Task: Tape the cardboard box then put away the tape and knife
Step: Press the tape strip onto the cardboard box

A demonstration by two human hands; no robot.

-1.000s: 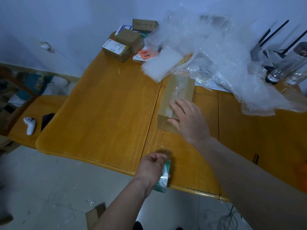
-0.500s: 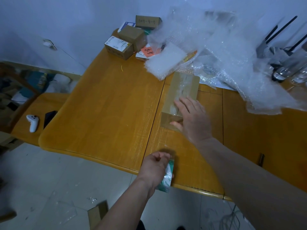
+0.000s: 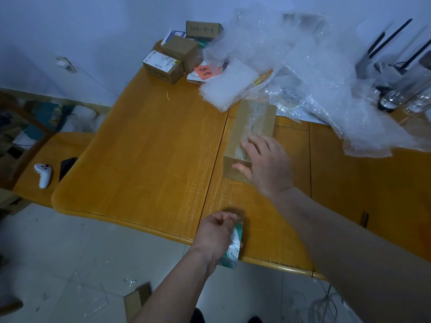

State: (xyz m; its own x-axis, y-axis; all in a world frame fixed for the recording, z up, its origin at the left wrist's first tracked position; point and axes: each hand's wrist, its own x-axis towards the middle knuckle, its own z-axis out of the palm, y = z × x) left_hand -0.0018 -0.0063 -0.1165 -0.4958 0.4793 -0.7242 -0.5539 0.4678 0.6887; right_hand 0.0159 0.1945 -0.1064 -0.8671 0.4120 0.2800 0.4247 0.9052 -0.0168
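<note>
The box (image 3: 250,134) is a long plain brown carton lying flat on the wooden counter (image 3: 151,148), with a glossy strip of clear tape along its top seam. The right hand (image 3: 265,164) lies spread and flat on the box's near end, fingers forward on the tape, thumb over the near face; it grips nothing. The left hand (image 3: 219,234), at the counter's near edge well short of the right hand, is clenched around the tape (image 3: 234,248), a green-and-white roll partly hidden under the fingers. Beyond the right hand, bubble wrap (image 3: 314,78) is heaped against and over the box's far end. Small boxes (image 3: 172,59) stand further off to its left. A white controller (image 3: 43,174) rests on a chair (image 3: 35,155) far left of the left hand.
</note>
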